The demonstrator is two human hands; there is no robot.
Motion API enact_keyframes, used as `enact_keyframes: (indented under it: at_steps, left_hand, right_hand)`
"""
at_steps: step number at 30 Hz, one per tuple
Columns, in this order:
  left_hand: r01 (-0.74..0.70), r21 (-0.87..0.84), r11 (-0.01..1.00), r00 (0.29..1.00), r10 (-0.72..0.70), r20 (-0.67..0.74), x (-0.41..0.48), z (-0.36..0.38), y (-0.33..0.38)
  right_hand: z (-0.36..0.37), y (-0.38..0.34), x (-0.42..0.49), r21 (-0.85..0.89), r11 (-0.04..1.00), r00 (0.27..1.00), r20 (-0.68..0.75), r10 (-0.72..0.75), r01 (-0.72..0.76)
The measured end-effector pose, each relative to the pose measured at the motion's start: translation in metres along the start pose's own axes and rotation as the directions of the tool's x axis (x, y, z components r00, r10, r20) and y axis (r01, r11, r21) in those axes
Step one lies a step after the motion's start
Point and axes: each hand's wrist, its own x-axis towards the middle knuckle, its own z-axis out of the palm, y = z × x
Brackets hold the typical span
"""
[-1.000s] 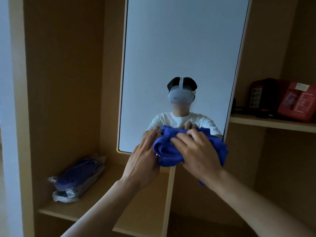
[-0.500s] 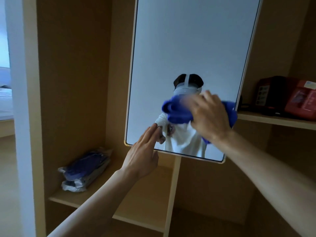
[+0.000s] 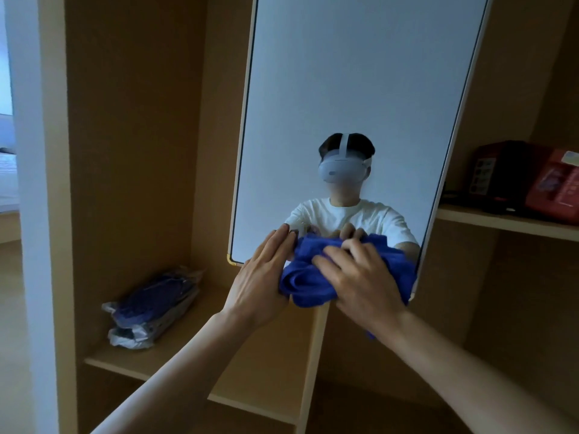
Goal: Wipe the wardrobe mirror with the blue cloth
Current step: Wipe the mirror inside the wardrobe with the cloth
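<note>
Blue cloth (image 3: pixel 313 278) has dropped back to the bottom edge of the mirror (image 3: pixel 344 89), our right hand (image 3: pixel 360 277) gripping it bunched, left hand (image 3: pixel 260 283) flat-fingered against its left side; we judge one downward stroke finished, upper part probably unwiped.

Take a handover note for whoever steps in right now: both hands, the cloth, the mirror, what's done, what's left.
Left hand: fingers straight, beside the blue cloth, fingertips at the glass.
Right hand: grips the bunched blue cloth, pressing it to the wardrobe mirror at its bottom edge.
Done: cloth is on the glass, low down; wiped extent not visible.
Left: probably the glass above.
</note>
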Motion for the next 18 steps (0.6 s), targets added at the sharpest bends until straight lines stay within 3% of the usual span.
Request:
enact_keyframes:
  at_steps: [6,12,18]
  left_hand:
    - [0.004,-0.005,1.0,1.0,-0.004,0.018,0.003,-0.01,-0.001]
    - [0.052,-0.023,0.998,0.999,-0.052,0.013,0.005,-0.012,0.0]
    - [0.06,-0.06,0.996,0.997,-0.062,-0.044,0.013,-0.014,-0.005]
  right_hand:
    - [-0.009,0.008,0.012,-0.005,1.0,1.0,0.008,-0.022,0.023]
    - [-0.049,0.043,0.101,-0.049,0.984,0.978,-0.125,0.165,-0.173]
    - [-0.027,0.022,0.072,-0.083,0.991,0.989,-0.114,0.092,-0.102]
